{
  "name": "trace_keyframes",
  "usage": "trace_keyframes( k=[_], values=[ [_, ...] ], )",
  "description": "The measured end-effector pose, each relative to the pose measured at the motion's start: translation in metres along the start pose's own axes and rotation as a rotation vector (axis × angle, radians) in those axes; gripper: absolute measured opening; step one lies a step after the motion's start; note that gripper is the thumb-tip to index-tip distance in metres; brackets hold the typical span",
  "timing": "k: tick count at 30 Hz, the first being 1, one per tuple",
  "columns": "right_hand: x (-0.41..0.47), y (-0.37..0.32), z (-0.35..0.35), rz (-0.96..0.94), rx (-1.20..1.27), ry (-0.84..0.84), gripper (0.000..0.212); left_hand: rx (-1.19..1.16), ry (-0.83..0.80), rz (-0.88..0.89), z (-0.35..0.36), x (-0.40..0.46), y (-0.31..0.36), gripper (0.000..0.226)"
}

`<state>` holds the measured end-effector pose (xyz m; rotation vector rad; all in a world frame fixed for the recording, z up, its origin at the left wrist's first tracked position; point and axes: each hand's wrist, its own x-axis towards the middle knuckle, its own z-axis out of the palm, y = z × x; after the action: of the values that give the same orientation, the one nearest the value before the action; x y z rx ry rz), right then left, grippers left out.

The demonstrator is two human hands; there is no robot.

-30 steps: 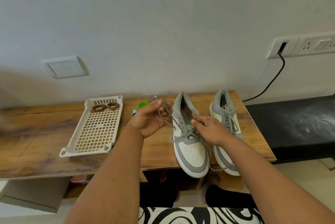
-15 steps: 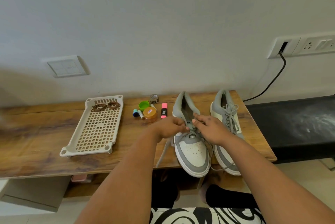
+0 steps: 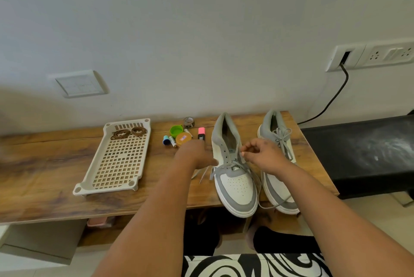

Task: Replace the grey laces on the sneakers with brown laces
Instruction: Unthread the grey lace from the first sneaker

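Step in hand, as judged: unthreading the grey lace (image 3: 230, 165) from the left sneaker (image 3: 233, 171). Its upper eyelets are already bare; only the lowest crossings remain, just below your right hand (image 3: 264, 156).

Right grip: thumb and forefinger are pinched narrow, apparently on a lace strand, though the strand itself is too fine to confirm. Left hand (image 3: 197, 155): blurred, fingers extended beside the sneaker; whether it holds the loose lace end beneath it cannot be told.

1. Draw one crossing at a time, pulling straight out of the eyelet.
2. Steady the sneaker with the free hand, since it overhangs the worktop (image 3: 44, 187) edge.
3. Keep slack off the right sneaker (image 3: 277, 160), which is still tied.

The brown laces (image 3: 128, 132) lie coiled in the perforated tray (image 3: 116, 164), well to the left of your left grip.
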<state>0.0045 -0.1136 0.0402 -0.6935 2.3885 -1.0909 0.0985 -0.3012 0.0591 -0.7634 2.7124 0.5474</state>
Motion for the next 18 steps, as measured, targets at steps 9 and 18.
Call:
trace_keyframes(
  k=[9, 18],
  values=[
    [-0.008, -0.014, -0.002, 0.012, -0.319, -0.298, 0.019, -0.399, -0.21, 0.006, 0.01, -0.01, 0.036, 0.035],
    [-0.028, -0.038, -0.016, 0.123, 0.247, -0.74, 0.028, -1.036, -0.404, -0.242, 0.003, -0.014, 0.036, 0.013]
  ],
)
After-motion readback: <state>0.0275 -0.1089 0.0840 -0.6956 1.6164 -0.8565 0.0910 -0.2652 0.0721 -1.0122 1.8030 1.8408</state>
